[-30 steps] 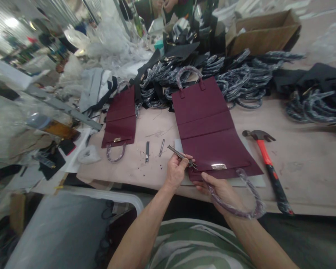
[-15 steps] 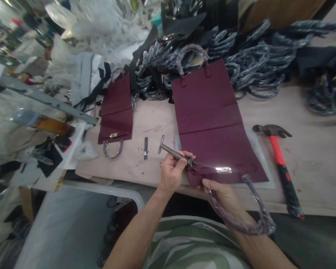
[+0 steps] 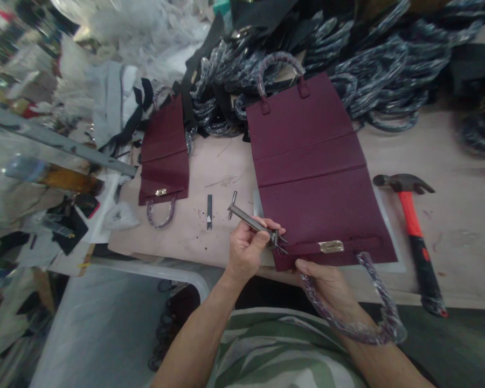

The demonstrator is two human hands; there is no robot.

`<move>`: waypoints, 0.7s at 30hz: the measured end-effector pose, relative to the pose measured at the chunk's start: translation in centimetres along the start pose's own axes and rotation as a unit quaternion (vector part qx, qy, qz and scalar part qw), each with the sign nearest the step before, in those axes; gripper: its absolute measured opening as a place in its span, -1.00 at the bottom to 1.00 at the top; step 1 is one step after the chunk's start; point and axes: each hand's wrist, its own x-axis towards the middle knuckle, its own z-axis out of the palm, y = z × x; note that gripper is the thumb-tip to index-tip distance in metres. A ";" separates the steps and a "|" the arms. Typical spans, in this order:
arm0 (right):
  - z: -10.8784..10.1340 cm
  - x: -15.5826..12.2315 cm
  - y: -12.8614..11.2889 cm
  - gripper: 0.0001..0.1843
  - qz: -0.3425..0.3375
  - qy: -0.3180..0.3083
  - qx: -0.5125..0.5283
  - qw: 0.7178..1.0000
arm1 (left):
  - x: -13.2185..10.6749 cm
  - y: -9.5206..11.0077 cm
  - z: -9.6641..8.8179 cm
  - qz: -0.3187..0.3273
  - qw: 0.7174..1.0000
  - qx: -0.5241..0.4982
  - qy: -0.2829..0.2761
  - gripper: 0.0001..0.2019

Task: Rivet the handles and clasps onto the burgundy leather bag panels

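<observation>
My left hand [image 3: 248,243] is closed around a slim metal tool with two thin prongs [image 3: 250,220]. Its prongs point right, over the lower left corner of a burgundy bag panel [image 3: 307,207]. With thumb on top and fingers underneath, my right hand [image 3: 321,275] pinches that panel's near edge. A plastic-wrapped handle [image 3: 382,293] hangs from this edge and loops across my right wrist. A gold clasp [image 3: 331,246] sits on a strap along the panel's lower part. At the far end stands a second wrapped handle [image 3: 281,56].
A claw hammer [image 3: 418,242] lies right of the panel. To the left are a dark flat strip [image 3: 209,212], a short metal rod [image 3: 233,205] and another burgundy panel [image 3: 164,148]. Wrapped handles [image 3: 380,75] pile up behind. A bottle [image 3: 52,173] lies far left.
The view has shifted slightly, so the hammer and panel appear a little farther right. Glare on the clasp has faded. Both hands keep their grips, the prongs staying near the panel's corner.
</observation>
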 end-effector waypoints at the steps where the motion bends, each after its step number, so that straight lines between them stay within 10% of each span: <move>1: 0.0 0.0 0.0 -0.77 0.010 0.001 0.001 1.000 | -0.1 0.1 0.0 0.002 1.000 0.007 0.002 -0.73; 21: 1.0 -0.4 -0.5 -0.62 0.021 0.042 0.014 0.999 | -0.7 -0.6 -0.1 0.040 0.998 0.044 0.020 -0.75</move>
